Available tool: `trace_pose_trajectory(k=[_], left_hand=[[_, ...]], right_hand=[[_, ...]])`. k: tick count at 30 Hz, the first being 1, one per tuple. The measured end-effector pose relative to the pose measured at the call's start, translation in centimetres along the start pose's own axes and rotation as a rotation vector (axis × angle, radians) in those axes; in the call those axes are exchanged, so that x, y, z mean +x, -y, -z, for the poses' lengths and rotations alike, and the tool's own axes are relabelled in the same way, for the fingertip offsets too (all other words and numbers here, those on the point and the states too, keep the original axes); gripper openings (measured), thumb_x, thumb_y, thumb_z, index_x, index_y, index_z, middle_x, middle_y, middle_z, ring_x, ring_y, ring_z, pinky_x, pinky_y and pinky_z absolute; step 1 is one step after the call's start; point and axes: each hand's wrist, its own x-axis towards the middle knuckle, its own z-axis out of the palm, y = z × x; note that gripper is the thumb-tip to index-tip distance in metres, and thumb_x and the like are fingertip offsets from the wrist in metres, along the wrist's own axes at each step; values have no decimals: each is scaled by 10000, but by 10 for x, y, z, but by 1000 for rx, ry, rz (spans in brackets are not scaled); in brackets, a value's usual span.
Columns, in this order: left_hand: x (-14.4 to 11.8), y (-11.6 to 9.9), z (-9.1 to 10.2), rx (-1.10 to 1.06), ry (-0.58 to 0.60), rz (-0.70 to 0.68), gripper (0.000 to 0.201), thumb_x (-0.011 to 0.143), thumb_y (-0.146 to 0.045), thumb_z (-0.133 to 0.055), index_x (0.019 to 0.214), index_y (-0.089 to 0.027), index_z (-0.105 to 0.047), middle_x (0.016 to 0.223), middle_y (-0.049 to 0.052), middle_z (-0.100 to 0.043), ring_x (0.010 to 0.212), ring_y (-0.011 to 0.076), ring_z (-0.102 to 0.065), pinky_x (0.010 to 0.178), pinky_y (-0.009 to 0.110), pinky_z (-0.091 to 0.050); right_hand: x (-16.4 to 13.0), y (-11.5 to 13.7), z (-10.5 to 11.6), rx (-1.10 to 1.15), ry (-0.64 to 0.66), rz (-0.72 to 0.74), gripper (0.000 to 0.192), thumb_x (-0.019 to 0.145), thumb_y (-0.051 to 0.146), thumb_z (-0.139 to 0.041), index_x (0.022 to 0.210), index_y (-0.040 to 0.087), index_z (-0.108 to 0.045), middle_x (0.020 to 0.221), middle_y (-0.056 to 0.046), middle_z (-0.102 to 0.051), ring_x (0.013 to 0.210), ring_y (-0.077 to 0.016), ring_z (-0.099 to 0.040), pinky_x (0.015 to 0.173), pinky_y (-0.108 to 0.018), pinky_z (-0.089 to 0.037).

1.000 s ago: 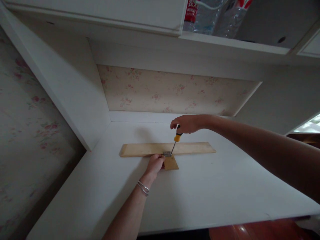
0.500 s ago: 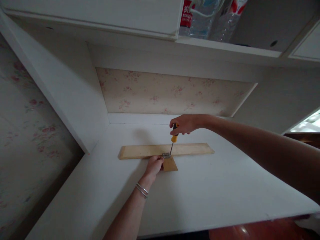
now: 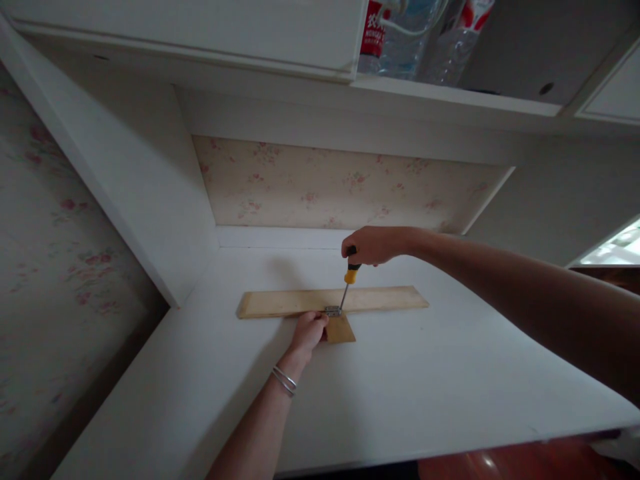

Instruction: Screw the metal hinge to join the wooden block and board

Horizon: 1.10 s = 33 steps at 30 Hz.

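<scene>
A long pale wooden plank (image 3: pixel 380 298) lies across the white desk (image 3: pixel 430 380). A small wooden piece (image 3: pixel 341 329) sits against its near edge, joined by a small metal hinge (image 3: pixel 332 311). My right hand (image 3: pixel 373 245) grips the handle of a yellow-and-black screwdriver (image 3: pixel 350 278), which stands tilted with its tip on the hinge. My left hand (image 3: pixel 309 331), with bangles on the wrist, presses down on the small wooden piece beside the hinge.
A white side panel (image 3: pixel 145 193) closes the desk on the left, and flowered wallpaper (image 3: pixel 330 183) backs the niche. Overhead a shelf carries plastic water bottles (image 3: pixel 405 33). The desk's front edge runs along the bottom, with a reddish floor (image 3: pixel 500 463) below.
My right hand has twisted the screwdriver handle slightly while the tip stays on the hinge. The left hand and the wood have not moved.
</scene>
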Motion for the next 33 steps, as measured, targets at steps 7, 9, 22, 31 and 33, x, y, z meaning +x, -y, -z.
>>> trace_pose_trajectory(k=[7,9,22,31,33], left_hand=[[1,1,0,13,17,-15,86,742,-202,-576,739,-127,-619,748,59,-650,664,164,-608,570,264,-476],[1,1,0,16,18,-11,84,746,-194,-570,746,-125,-617,748,58,-649,657,159,-604,564,259,-475],[5,5,1,33,16,-17,105,741,-196,-567,769,-118,-632,766,67,-658,675,167,-606,569,270,-483],[2,2,1,25,8,-9,101,731,-209,-589,759,-122,-633,776,72,-668,696,175,-614,593,277,-488],[2,1,1,27,5,-8,101,732,-207,-587,759,-121,-632,783,74,-667,702,179,-616,591,279,-488]], right_hand=[[5,-7,-1,-155,-86,6,488,870,518,-388,1012,147,-672,945,-133,-691,819,-234,-625,666,-317,-408],[5,-8,-1,-199,-115,-24,416,877,438,-402,949,145,-687,913,-131,-694,807,-231,-627,664,-315,-398],[3,-6,-1,-36,-131,61,401,750,268,-574,1142,200,-627,1111,-89,-662,950,-215,-611,757,-285,-427],[5,1,1,-25,65,-135,616,870,615,-310,980,120,-661,649,-105,-675,584,-205,-629,626,-331,-426],[5,-4,0,-6,100,-137,529,860,550,-390,1066,124,-626,599,-70,-660,518,-185,-610,589,-313,-417]])
